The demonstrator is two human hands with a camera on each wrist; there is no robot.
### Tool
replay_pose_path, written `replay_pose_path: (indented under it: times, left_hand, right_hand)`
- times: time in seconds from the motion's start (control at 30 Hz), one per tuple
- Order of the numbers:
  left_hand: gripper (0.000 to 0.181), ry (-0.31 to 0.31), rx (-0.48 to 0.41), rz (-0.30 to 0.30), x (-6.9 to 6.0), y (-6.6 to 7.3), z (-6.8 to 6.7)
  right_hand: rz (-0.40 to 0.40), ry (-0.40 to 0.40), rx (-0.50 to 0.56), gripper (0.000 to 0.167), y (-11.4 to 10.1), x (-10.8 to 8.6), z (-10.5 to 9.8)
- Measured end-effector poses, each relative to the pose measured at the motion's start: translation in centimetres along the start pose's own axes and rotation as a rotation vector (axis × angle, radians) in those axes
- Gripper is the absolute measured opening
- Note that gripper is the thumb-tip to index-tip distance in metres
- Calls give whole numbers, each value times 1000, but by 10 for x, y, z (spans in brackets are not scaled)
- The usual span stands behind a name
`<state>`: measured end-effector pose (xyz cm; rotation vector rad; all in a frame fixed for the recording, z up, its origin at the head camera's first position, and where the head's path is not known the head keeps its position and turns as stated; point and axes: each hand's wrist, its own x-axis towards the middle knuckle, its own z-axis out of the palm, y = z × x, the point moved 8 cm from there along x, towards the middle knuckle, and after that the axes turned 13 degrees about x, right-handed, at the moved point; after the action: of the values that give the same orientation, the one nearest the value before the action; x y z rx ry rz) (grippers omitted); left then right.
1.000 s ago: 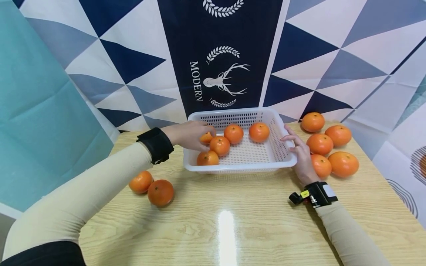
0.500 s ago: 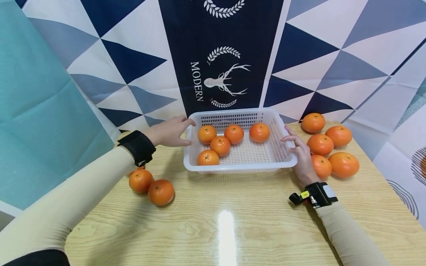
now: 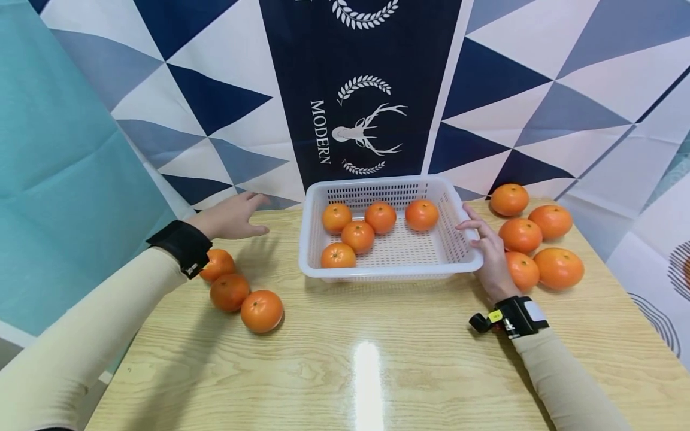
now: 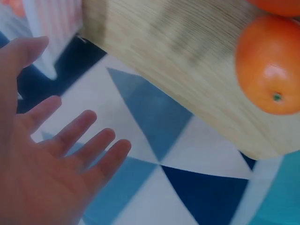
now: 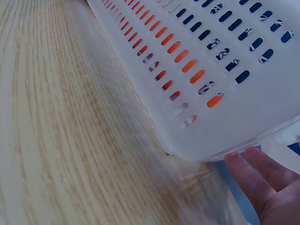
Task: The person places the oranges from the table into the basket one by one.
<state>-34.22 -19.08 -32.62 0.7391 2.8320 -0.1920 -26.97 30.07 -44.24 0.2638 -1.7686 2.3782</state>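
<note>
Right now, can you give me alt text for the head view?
A white basket holding five oranges stands on a wooden table, the right hand holding its right end. The empty left hand hovers near three loose oranges; five more lie right of the basket.

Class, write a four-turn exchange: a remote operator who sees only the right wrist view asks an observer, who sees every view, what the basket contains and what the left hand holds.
Operator: I see orange through the slots of the basket and part of the right hand. How many fruits are inside?
Observer: The head view shows five oranges in it.
Operator: The left hand is outside my view. Is it holding anything?
Observer: No, the left wrist view shows it holding nothing.
</note>
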Motion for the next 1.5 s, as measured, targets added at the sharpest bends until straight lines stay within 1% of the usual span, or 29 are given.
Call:
replay_pose_path:
  times: [0.3, 0.47, 0.53, 0.67, 0.73, 0.83, 1.03, 1.2, 1.37, 1.5]
  left_hand:
    - [63, -14, -37, -61, -28, -51, 11]
    - [67, -28, -65, -125, -42, -78, 14]
    - [68, -50, -77, -157, -48, -86, 16]
    - [71, -82, -88, -187, -56, -97, 21]
    - [71, -81, -92, -190, -59, -99, 23]
    - [73, -81, -91, -190, -60, -100, 28]
    - [74, -106, -121, -165, -60, -95, 45]
    - [73, -116, -138, -149, -61, -90, 55]
    - [73, -148, -160, -134, -61, -88, 68]
    - [74, -177, -216, -125, -62, -87, 77]
  right_hand:
    - [12, -1, -17, 43, 2, 0, 0]
    - [12, -3, -7, 42, 1, 1, 2]
    - [11, 0, 4, 42, 1, 1, 3]
    - [10, 3, 19, 42, 1, 1, 4]
    - [8, 6, 22, 42, 0, 1, 4]
    - [2, 6, 24, 42, -1, 1, 4]
    - [16, 8, 9, 43, 1, 0, 1]
    - [28, 3, 13, 43, 2, -1, -1]
    - [19, 1, 4, 43, 1, 0, -1]
    - [16, -1, 3, 43, 0, 0, 0]
